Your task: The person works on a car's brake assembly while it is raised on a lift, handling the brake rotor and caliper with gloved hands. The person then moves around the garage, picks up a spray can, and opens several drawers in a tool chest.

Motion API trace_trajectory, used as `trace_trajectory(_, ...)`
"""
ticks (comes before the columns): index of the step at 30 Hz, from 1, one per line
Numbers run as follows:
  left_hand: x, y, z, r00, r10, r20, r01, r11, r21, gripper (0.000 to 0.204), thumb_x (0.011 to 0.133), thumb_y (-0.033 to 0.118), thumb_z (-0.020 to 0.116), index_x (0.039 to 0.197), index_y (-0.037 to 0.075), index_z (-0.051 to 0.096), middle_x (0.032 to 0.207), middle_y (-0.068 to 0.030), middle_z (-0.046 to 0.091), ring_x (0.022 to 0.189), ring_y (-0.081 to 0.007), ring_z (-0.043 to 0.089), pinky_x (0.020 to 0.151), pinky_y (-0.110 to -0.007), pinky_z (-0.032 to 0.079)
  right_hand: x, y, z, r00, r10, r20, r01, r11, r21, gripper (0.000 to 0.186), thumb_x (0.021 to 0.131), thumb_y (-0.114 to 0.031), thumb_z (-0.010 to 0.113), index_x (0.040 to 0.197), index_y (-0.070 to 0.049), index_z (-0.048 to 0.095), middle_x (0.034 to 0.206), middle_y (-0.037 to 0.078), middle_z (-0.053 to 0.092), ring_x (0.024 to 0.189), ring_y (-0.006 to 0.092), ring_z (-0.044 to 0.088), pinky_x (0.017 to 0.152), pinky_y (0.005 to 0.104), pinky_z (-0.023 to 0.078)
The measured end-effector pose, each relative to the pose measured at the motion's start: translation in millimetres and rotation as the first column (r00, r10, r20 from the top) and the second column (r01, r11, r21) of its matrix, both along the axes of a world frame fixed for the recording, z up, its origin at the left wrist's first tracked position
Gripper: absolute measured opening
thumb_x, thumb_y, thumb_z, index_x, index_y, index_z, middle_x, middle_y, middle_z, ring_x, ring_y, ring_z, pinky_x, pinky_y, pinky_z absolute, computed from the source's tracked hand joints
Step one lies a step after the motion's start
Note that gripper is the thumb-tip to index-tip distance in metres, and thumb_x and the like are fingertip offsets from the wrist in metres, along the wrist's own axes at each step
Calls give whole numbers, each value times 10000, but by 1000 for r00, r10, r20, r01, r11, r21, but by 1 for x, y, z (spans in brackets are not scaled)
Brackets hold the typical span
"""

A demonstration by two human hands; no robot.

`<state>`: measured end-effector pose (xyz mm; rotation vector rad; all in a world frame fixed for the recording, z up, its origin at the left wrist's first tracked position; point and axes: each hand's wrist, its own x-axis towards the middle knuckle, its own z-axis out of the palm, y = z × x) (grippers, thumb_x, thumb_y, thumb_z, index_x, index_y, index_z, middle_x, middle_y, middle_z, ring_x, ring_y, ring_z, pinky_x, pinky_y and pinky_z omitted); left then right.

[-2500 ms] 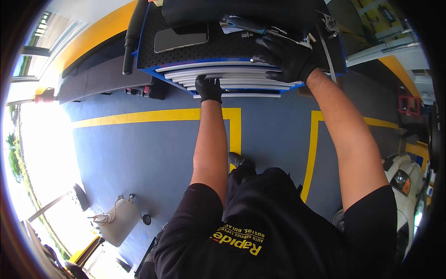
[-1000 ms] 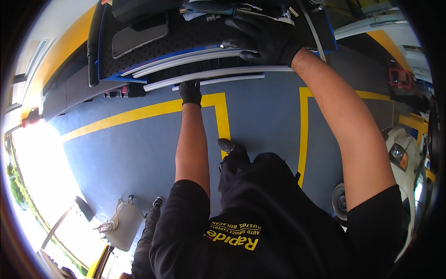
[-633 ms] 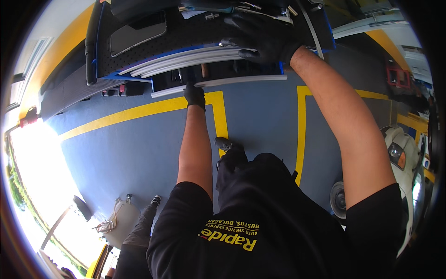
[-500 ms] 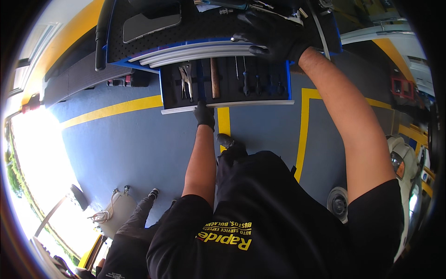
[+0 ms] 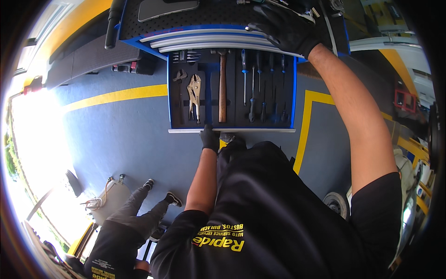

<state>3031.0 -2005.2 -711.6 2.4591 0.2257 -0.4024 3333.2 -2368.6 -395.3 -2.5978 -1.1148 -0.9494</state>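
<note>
Since the earlier frames, the drawer (image 5: pixel 231 128) of the blue tool cabinet (image 5: pixel 139 44) has come out much further and now stands fully extended, its whole tray of tools exposed where only stacked closed drawer fronts showed before. The left hand (image 5: pixel 210 137), in a black glove, grips the pale handle strip along the drawer's front edge, fingers curled over it from below. The right hand (image 5: pixel 284 29), also gloved in black, rests palm down with fingers spread on the cabinet's top surface, above the drawer's right rear corner; it holds nothing. Inside the drawer, a dark foam liner holds a wooden-handled hammer (image 5: pixel 222 83) lying lengthwise near the centre, locking pliers (image 5: pixel 193 95) just to its left, an adjustable wrench (image 5: pixel 180 76) further left, and a row of screwdrivers (image 5: pixel 253 88) with blue and black handles on the right side. A set of small bits (image 5: pixel 185 56) sits at the rear left. The cabinet stands on a blue floor (image 5: pixel 121 135) marked with yellow lines (image 5: pixel 304 130). Another person (image 5: pixel 127 223) in dark clothing is at the lower left, well apart from the drawer.
</note>
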Motion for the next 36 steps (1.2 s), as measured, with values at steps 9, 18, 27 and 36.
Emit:
trace_trajectory(9,178,-50,-52,933,341,-118,-343,737,-583,111,987,166,591,1049,108,661,950,-109,699,867,-274,690,765,-411,549,11,-17,-9,1000,-29,-10,21,884,-467,676,952,-298,744,1569,-290,470,1621,134,434,1466,346,465,1228,488,424)
trace_trajectory(18,338,-108,-102,943,-259,209,248,966,77,237,907,313,787,1038,116,777,1129,-163,758,1067,-424,692,908,-496,566,9,-19,-13,996,-83,-43,52,875,-482,677,972,-306,703,1582,-405,426,1617,116,423,1481,329,427,1207,455,446)
trace_trajectory(27,330,-117,-84,905,-90,415,146,984,-104,212,918,269,743,875,61,748,903,-190,744,865,-432,700,773,-454,571,7,-9,3,998,-1,64,30,891,-453,517,891,-270,705,1407,-307,678,1509,187,547,1362,401,545,1132,516,506)
trace_trajectory(36,281,-112,-110,959,180,218,-30,831,-555,251,922,68,676,1169,32,704,867,-153,743,805,-304,723,717,-415,574,4,-4,11,1000,-13,-22,3,913,-408,516,873,-249,725,1385,-311,695,1479,198,560,1358,401,545,1128,529,504)
